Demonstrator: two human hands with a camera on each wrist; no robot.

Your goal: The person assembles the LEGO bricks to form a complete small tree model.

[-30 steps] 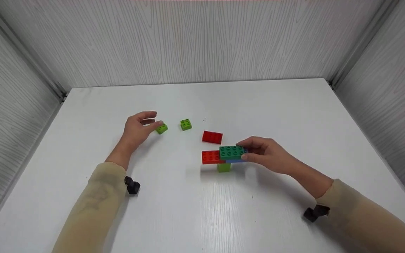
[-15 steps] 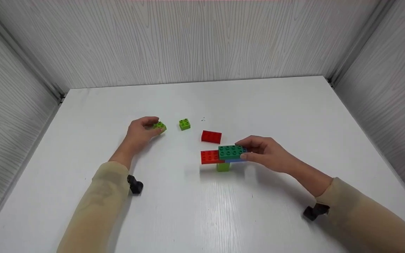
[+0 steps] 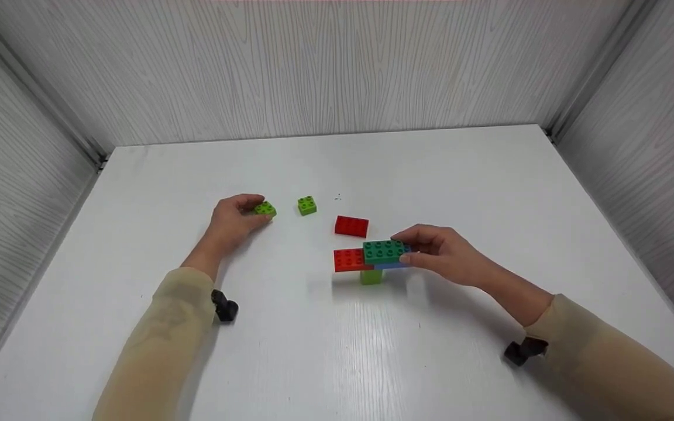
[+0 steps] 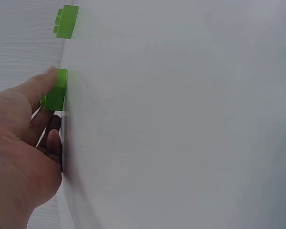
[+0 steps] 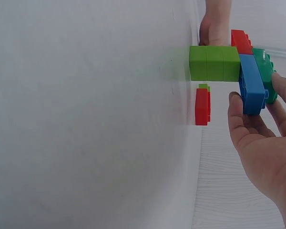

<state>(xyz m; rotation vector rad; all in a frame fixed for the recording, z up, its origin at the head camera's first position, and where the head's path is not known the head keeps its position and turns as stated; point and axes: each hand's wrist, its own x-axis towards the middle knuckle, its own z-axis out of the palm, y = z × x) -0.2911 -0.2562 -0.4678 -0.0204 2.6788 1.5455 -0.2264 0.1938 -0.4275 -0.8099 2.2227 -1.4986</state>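
Observation:
My left hand (image 3: 233, 221) pinches a small light green brick (image 3: 265, 209) low at the tabletop; in the left wrist view the thumb lies along that brick (image 4: 58, 93). My right hand (image 3: 445, 255) grips the dark green brick (image 3: 382, 251) on top of a built piece. Under it a red brick (image 3: 348, 260) and a blue brick (image 5: 252, 86) lie end to end. These rest on a column of light green bricks (image 5: 213, 63), upright on the table. In the right wrist view, fingers also lie close by the blue brick; whether they press it I cannot tell.
A second small light green brick (image 3: 307, 205) sits to the right of my left hand. A loose red brick (image 3: 351, 226) lies behind the built piece. The white table (image 3: 290, 345) is bounded by grey wood-grain panels (image 3: 337, 70) at the back and sides.
My left hand has come down a little over the light green brick, and its fingers have closed round it. The right hand and the built piece have stayed in place.

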